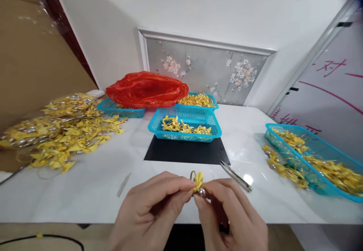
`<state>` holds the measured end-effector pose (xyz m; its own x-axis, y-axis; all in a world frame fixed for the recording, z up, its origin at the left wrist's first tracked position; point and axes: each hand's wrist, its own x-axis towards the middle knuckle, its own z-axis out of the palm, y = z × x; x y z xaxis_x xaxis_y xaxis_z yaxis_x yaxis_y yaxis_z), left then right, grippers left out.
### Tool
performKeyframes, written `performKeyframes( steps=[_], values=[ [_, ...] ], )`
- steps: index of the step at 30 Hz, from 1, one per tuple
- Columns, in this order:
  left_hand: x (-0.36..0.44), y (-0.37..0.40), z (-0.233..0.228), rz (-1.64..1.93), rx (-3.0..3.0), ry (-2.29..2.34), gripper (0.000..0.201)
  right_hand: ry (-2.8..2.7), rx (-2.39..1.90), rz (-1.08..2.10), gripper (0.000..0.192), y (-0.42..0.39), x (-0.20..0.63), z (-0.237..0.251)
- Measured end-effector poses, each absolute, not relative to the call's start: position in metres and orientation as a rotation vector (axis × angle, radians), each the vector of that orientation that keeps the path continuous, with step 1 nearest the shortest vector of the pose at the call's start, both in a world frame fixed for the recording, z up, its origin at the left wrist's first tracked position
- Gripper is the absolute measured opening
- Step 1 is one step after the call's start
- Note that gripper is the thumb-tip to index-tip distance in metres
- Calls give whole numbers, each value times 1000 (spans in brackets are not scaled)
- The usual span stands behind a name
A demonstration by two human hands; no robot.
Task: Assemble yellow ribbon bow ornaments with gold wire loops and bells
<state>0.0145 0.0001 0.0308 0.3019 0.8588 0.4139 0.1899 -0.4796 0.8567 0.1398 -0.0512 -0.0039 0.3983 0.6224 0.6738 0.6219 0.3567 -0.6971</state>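
Note:
Both hands meet near the table's front edge around one small yellow ribbon bow with a silver bell (199,184). My left hand (147,213) pinches the bow from the left with thumb and forefinger. From the right, my right hand (231,217) grips the same piece by its bell end. A thin gold loop sticks up from the bow. Just right of the hands, small metal scissors (236,176) lie on the white table (93,190).
A blue basket (184,124) with a few yellow bows stands behind a black mat (187,152). More baskets sit at the right (314,160) and back (198,99), one under a red plastic bag (147,89). A loose heap of yellow bows (59,133) covers the left.

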Motion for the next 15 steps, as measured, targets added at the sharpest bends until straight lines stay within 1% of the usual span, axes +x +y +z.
performKeyframes(
  steps=[2,4,7,9,13,15],
  values=[
    [15,-1,30,1191,1852,946,28,-1263,-1249,150,9,-51,141,-3],
    [14,-1,30,1200,1821,968,26,-1274,-1208,273,17,-52,144,-3],
    [14,-1,30,1211,1799,1003,22,-1286,-1205,331,26,-55,148,-2],
    [14,0,30,1219,1807,1006,22,-1279,-1225,326,24,-57,148,-1],
    [13,-1,30,1222,1844,986,25,-1212,-1253,320,11,-58,146,0],
    [14,-2,29,1213,1862,976,26,-1194,-1247,348,9,-57,145,-1]
  ],
)
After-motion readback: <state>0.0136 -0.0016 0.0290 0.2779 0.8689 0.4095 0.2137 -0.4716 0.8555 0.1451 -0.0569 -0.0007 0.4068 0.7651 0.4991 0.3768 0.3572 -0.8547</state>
